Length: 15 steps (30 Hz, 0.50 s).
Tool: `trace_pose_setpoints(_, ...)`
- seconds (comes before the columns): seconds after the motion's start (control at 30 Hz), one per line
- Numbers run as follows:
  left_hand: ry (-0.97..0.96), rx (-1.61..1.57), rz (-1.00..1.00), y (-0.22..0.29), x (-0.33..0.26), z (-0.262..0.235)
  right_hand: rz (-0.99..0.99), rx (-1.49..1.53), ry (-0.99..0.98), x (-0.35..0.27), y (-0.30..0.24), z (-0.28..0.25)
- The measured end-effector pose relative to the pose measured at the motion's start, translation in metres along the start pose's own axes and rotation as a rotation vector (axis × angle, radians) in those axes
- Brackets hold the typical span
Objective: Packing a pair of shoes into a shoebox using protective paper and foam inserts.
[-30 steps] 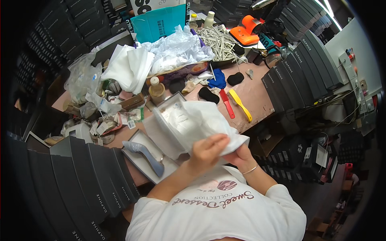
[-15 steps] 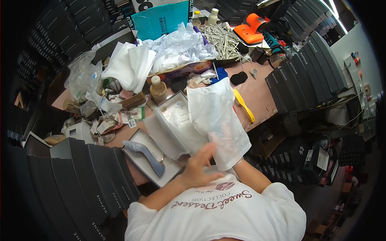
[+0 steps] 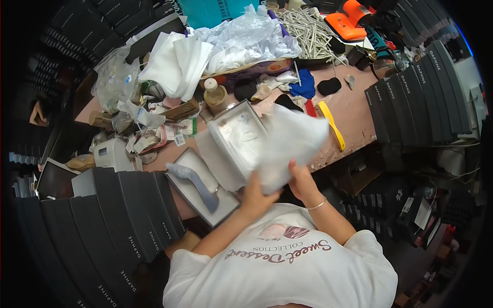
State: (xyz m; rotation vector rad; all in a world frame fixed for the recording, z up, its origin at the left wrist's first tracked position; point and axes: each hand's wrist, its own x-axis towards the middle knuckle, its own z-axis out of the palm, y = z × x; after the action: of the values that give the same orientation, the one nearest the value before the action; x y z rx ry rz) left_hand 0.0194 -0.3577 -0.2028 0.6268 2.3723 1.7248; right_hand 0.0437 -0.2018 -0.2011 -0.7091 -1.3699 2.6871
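Head view: open grey box [image 3: 226,149] sits on the bench [image 3: 354,110] edge, white tissue lining inside, nothing else visible in it. Its lid [image 3: 191,165] lies just left, w/ a grey-blue high-heel shoe [image 3: 195,184] resting in it, heel toward the person.

White paper sheet [image 3: 287,146] is held up over the box's right side, blurred, covering part of the box rim. Left hand [image 3: 255,197] grips the sheet's lower edge from below, fingers curled, forearm coming up from lower left. Right hand [image 3: 300,180] closed on the sheet's lower right edge, thumb up, bracelet at the wrist, forearm coming from lower right. Hands near each other, just apart.

Behind the box: brown bottle [image 3: 214,95] w/ white cap, stack of folded white cloth [image 3: 177,64], crumpled clear plastic [image 3: 246,38]. Right of the sheet: yellow brush [image 3: 331,123], red brush [image 3: 311,108] partly hidden. Rows of dark boxes [image 3: 118,210] stand left and right.
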Motion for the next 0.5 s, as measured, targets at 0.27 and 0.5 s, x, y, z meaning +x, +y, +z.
trace_pose_setpoints(0.27, -0.552, 0.396, -0.107, -0.062, 0.083, 0.018, 0.251, -0.173, -0.076, -0.023, -0.012, -0.081)
trace_pose_setpoints(0.5, -0.715, 1.011, 0.138, -0.164, 0.16, 0.017, -0.113, -1.613, -0.033, 0.068, -0.014, -0.144)
